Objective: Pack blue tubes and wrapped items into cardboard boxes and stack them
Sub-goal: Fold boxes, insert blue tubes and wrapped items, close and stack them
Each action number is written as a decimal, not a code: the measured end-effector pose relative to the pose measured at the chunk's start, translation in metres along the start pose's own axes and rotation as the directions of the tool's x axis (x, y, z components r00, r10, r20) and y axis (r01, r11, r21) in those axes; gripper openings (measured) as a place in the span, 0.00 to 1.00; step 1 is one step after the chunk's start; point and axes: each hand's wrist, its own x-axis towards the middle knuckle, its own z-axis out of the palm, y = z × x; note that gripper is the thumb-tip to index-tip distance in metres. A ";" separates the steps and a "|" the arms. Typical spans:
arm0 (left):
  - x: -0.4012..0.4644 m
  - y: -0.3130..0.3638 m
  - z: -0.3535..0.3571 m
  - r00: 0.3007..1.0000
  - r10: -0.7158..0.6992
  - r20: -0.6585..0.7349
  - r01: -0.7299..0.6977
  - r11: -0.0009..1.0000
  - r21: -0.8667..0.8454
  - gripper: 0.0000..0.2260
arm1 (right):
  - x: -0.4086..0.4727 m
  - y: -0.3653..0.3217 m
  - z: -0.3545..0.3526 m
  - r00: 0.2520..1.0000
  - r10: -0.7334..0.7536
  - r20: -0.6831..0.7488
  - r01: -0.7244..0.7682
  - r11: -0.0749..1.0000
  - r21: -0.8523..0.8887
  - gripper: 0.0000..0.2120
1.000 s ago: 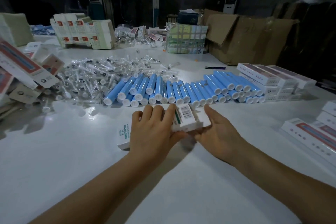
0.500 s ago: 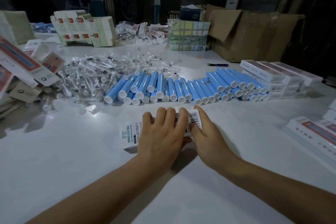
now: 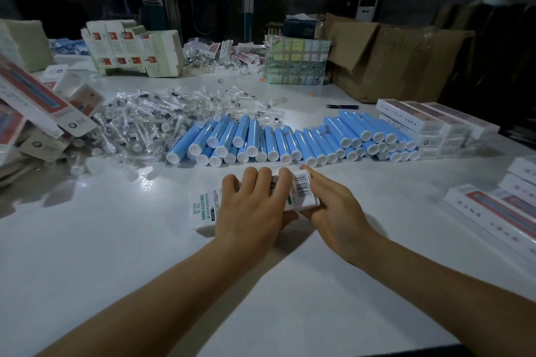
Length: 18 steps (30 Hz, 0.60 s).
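Observation:
A white carton box [image 3: 204, 209] with green print and a barcode lies flat on the white table [image 3: 116, 255] in front of me. My left hand [image 3: 252, 209] lies over its middle, fingers draped across the top and thumb at the near edge. My right hand [image 3: 336, 209] holds the box's right end, index finger along the far corner and thumb at the near side. Behind the box lies a row of blue tubes [image 3: 290, 142] with white caps. A heap of clear-wrapped items [image 3: 145, 122] sits to the tubes' left.
Packed white boxes are stacked at the back right [image 3: 429, 122] and along the right edge [image 3: 493, 211]. Flat unfolded cartons [image 3: 34, 107] lean at the left. A large brown cardboard box [image 3: 406, 61] and a purple-handled tool [image 3: 342, 106] are at the back.
The box's right end, lifted a second ago, now lies flat on the table. My right hand has closed in against that end, and my left hand has slid over the box's top.

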 end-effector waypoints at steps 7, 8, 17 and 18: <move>-0.001 0.001 0.001 1.000 -0.008 -0.020 0.008 1.000 -0.008 0.31 | 0.000 0.004 -0.002 0.992 -0.032 -0.123 0.032 0.999 0.001 0.12; -0.001 0.001 0.001 1.000 -0.009 -0.024 0.008 1.000 -0.012 0.31 | 0.000 0.004 -0.002 0.990 -0.031 -0.136 0.032 0.999 0.002 0.12; 0.000 0.002 -0.001 1.000 0.004 -0.009 -0.004 0.999 -0.033 0.31 | -0.002 0.004 0.006 0.972 -0.049 -0.229 0.032 0.996 -0.080 0.14; 0.001 0.003 -0.001 1.000 0.015 -0.004 -0.016 1.000 -0.027 0.31 | -0.002 0.005 0.006 0.972 -0.047 -0.232 0.028 0.996 -0.084 0.14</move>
